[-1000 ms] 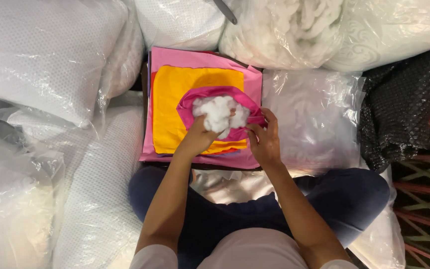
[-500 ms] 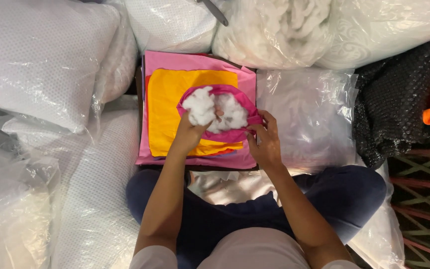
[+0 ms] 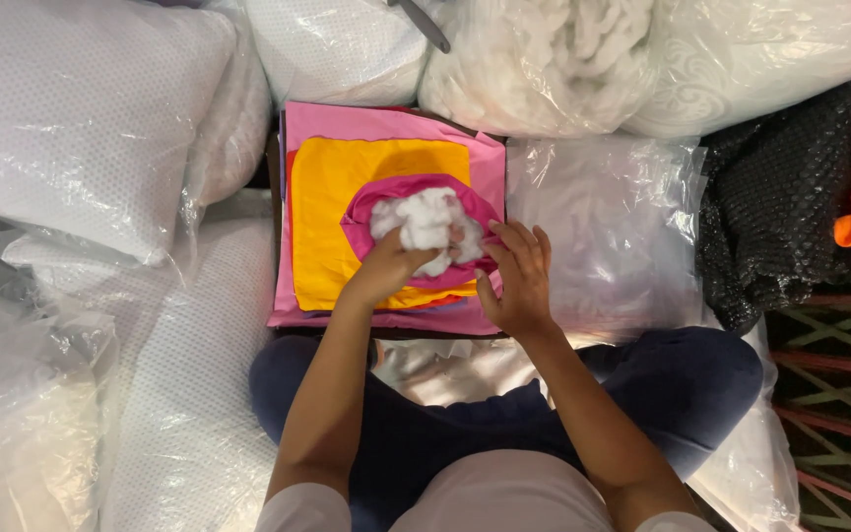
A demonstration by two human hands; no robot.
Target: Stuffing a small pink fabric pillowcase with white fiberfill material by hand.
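Since the earlier frame, both hands have closed in on the white stuffing [image 3: 427, 222]. It sits in the magenta fabric pouch [image 3: 386, 197] on the yellow cloth [image 3: 332, 222], toward the pink stack's [image 3: 386, 123] right edge. Left hand [image 3: 386, 268] presses it from below, clamped on it; right hand [image 3: 516, 278], fingers spread, holds the pouch rim just right of it.

Bare forearms; short pale pink sleeves; dark navy trousers.
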